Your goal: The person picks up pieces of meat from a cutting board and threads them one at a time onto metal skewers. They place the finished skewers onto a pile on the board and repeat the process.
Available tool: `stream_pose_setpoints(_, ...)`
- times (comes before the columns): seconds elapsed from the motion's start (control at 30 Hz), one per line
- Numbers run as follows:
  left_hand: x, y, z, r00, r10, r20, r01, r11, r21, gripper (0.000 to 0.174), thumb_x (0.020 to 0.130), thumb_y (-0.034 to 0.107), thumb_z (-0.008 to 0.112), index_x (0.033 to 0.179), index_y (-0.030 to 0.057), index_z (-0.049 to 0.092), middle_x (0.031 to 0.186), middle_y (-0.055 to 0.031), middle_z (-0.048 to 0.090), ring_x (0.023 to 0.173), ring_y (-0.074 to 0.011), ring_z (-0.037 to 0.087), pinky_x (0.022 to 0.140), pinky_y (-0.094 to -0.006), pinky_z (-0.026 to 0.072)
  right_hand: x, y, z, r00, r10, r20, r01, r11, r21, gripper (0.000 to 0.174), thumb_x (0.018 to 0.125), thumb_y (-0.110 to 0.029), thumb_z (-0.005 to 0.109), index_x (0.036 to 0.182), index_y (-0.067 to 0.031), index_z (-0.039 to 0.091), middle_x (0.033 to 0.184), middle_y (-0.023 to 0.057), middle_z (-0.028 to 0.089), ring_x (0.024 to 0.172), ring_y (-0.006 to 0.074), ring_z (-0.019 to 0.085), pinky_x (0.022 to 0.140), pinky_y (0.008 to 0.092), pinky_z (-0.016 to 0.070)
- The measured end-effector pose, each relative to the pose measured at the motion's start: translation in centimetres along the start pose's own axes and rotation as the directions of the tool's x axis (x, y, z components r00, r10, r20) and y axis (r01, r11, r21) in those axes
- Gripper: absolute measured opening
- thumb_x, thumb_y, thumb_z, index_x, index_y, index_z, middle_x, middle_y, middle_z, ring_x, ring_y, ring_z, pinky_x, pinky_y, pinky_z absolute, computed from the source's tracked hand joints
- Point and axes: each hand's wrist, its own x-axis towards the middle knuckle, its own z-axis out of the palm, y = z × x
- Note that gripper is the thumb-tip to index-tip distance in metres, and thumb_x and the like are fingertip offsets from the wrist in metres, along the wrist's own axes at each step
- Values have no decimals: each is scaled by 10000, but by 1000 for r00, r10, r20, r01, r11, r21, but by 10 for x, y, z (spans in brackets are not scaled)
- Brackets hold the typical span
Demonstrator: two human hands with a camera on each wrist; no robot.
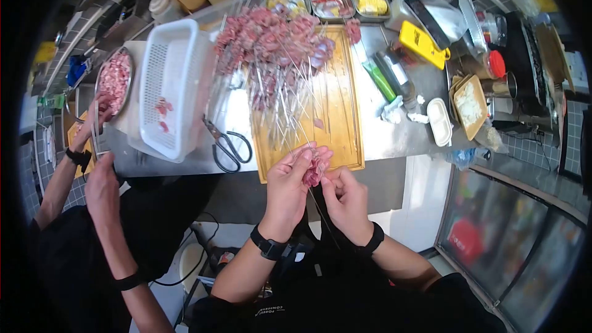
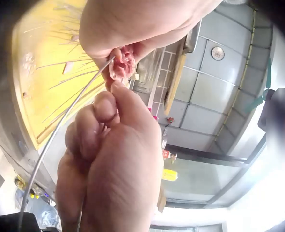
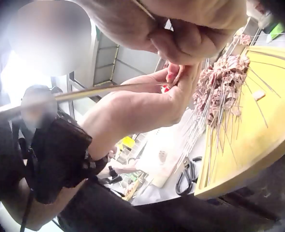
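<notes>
Pink raw meat (image 1: 313, 177) sits within the fingers of the left hand (image 1: 287, 180), its metal skewer (image 2: 82, 91) slanting bodyward below them; the right hand (image 1: 348, 200), just beside, pinches the edge.

Meat piece (image 1: 313, 179): partly covered by the left hand (image 1: 285, 188)
Skewer (image 3: 108, 89): cut off by the right wrist view's left edge
Shirt lettering (image 1: 271, 311): too small to read
Fridge contents (image 1: 465, 240): blurred behind the glass doors (image 1: 558, 259)
</notes>
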Motion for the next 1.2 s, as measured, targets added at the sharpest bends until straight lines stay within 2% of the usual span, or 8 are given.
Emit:
stream_pose_setpoints(0.2, 0, 61, -3, 993, 118, -16, -119, 993, -26, 325, 1050, 113, 541, 1288, -108, 531, 1193, -207, 665, 1090, -270, 693, 958, -347, 572, -17, -42, 7, 978, 5, 208, 7, 998, -56, 158, 1034, -149, 562, 1029, 5, 596, 723, 84, 666, 555, 103, 613, 512, 267, 454)
stream_pose_setpoints(0.27, 13, 79, -8, 985, 171, 22, -171, 985, -36, 357, 1049, 135, 550, 1315, -99, 510, 1214, -205, 654, 1105, -252, 684, 951, -332, 561, -21, -60, 9, 863, 247, 440, -285, 958, 21, 219, 1061, -207, 520, 1055, -5, 604, 678, 38, 628, 547, 82, 590, 504, 254, 448)
stream_pose_setpoints(0.47, 2, 124, -20, 976, 214, -26, -214, 977, 9, 393, 1056, 236, 511, 1342, -31, 470, 1264, -208, 606, 1192, -325, 630, 1020, -411, 501, 44, -66, 49, 939, 131, 318, -237, 917, 322, 238, 1080, -284, 498, 1008, -78, 593, 553, -53, 395, 439, 45, 350, 416, 227, 260)
stream_pose_setpoints(0.6, -2, 138, -73, 930, 351, -107, -335, 931, 145, 333, 1049, 248, 479, 1229, -28, 526, 1100, -187, 655, 992, -300, 690, 880, -394, 553, 132, -81, 67, 954, 66, 292, -197, 874, 445, 189, 1071, -228, 478, 1020, -101, 608, 601, -60, 428, 483, 52, 405, 439, 223, 303)
stream_pose_setpoints(0.73, 27, 165, -140, 712, 641, -285, -523, 756, 394, 169, 1011, 95, 521, 1120, -8, 598, 1009, -139, 682, 852, -215, 687, 719, -316, 556, 188, -66, 76, 947, 71, 313, -151, 959, 238, 227, 1046, -230, 498, 1025, -71, 659, 645, 30, 587, 504, 127, 550, 469, 270, 405)
stream_pose_setpoints(0.83, 58, 194, -198, 590, 786, -182, -395, 478, 785, 203, 952, 22, 562, 1148, 3, 614, 1025, -165, 679, 888, -270, 684, 741, -360, 551, 169, -76, 74, 981, -188, 43, 177, 785, -593, 296, 985, -268, 577, 1073, -17, 707, 936, 202, 731, 759, 255, 740, 680, 355, 548)
stream_pose_setpoints(0.97, 85, 218, -216, 545, 834, 88, -88, -48, 995, 336, 871, -9, 597, 1203, 11, 639, 1018, -181, 647, 864, -284, 693, 743, -403, 552, 128, -67, 39, 974, -220, -47, 188, 910, -370, 268, 996, -232, 579, 1049, -9, 717, 837, 158, 727, 691, 200, 712, 633, 318, 525)
stream_pose_setpoints(1.2, 121, 223, -227, 730, 642, 233, -90, -247, 965, 227, 838, -17, 620, 1055, 24, 674, 1061, -223, 621, 945, -399, 650, 843, -470, 524, 71, -14, -28, 964, -49, -263, -28, 960, -279, 248, 1012, -180, 569, 1000, 19, 716, 686, 57, 653, 608, 111, 626, 568, 264, 471)
